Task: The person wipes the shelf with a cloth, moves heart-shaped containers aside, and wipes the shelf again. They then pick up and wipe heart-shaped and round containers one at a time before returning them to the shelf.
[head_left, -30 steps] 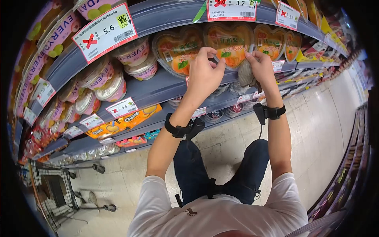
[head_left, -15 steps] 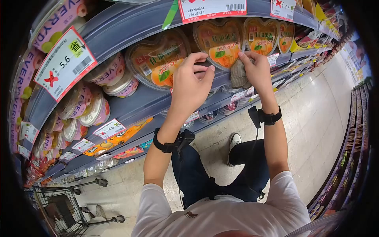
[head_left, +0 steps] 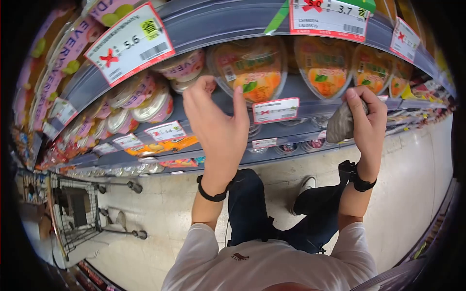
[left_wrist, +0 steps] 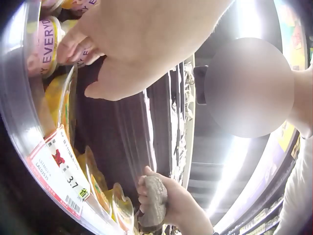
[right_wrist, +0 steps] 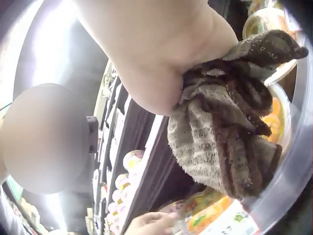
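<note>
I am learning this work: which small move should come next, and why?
Perhaps bring the left grip to the nearest heart-shaped tub, since that grip is close and empty, while the right grip holds a grey cloth.

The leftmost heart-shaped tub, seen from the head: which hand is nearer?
Left. The left hand is by the tub's lower left; the right hand, gripping a cloth, is farther off to its right.

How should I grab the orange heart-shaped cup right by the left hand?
Probably by the rim at its two wide sides, coming from the front. The heart-shaped cup stands up with its face outward, the upper shelf looks close to its top, and its round sides spread widest there.
</note>
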Demonstrator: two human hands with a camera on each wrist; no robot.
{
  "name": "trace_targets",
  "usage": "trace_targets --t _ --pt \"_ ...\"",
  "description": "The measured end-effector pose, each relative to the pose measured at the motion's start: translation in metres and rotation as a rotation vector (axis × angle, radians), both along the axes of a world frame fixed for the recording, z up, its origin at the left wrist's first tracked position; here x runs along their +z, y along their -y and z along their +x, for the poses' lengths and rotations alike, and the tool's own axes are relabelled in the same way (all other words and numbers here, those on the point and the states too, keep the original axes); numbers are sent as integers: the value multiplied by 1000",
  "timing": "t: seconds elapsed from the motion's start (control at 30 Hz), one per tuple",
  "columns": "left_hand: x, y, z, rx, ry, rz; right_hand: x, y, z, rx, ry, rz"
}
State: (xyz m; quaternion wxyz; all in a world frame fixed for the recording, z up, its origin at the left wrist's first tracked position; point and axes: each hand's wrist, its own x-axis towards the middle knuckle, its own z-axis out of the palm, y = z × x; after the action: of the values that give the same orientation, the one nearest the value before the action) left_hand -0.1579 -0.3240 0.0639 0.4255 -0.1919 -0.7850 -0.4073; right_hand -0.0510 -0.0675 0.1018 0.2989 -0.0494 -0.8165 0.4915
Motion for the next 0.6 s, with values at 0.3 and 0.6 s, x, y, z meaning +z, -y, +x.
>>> trace_targets --t 0.3,0.6 --pt "-13 -12 -15 -63 321 156 -45 34 -19 230 78 4" --pt "-18 -13 -21 -170 299 364 -74 4 -34 339 25 -8"
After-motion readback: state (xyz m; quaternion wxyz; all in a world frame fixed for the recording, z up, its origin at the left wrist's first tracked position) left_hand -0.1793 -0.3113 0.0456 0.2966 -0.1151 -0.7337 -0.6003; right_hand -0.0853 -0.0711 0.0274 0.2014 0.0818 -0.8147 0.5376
